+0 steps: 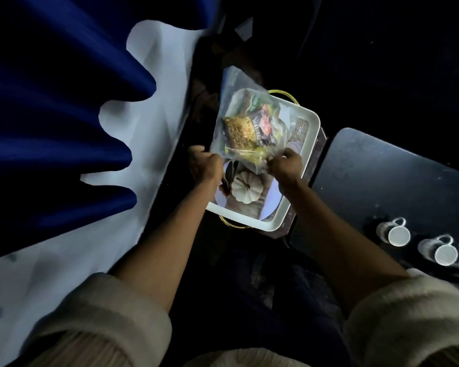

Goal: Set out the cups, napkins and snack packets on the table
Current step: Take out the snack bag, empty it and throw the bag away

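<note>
A clear plastic bag [245, 120] holding several snack packets hangs over a white tray [312, 133]. My left hand [206, 166] grips the bag's near left edge and my right hand [285, 165] grips its near right edge, both shut on it. The tray has a printed bottom with a white pumpkin picture [247, 189] and gold handles. Two white cups [396, 233] [441, 251] lie on their sides on the dark table [376, 176] at the right. No napkins can be made out.
A blue curtain [51, 115] and a pale surface [154, 123] fill the left. The tray rests on a dark stand [319, 152] between that surface and the dark table. The floor around is dark.
</note>
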